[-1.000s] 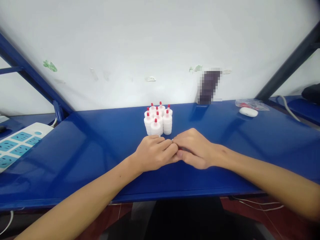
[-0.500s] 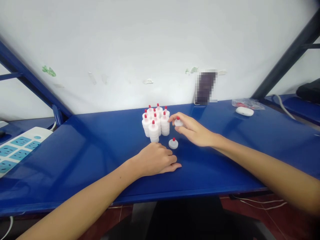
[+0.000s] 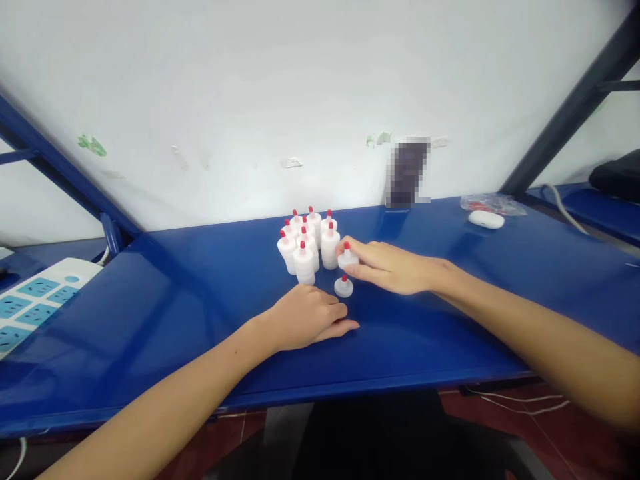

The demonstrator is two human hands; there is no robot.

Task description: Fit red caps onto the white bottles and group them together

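Note:
Between the thumb and fingers of my right hand [image 3: 390,265] is a white nozzle cap with a red tip [image 3: 347,260], held upright. It is just behind and above another red-tipped nozzle cap [image 3: 343,288] lying on the table. My left hand [image 3: 310,315] rests palm down on the table in front of these, thumb stretched out and fingers loosely bent; nothing shows in it. Beyond my left hand stands a tight cluster of white ribbed columns with red tips [image 3: 304,267], which look like stacks of the same caps.
The blue table [image 3: 210,280] meets a white wall. A pixelated dark panel [image 3: 407,173] leans at the back. A white oval case [image 3: 486,219] and a clear plastic bag with red bits [image 3: 493,203] lie back right. A power strip [image 3: 45,297] is at the left.
My right hand has brought its nozzle cap left and slightly toward me, near the lone cap. My left hand stays in place on the table. The whole view has shifted slightly.

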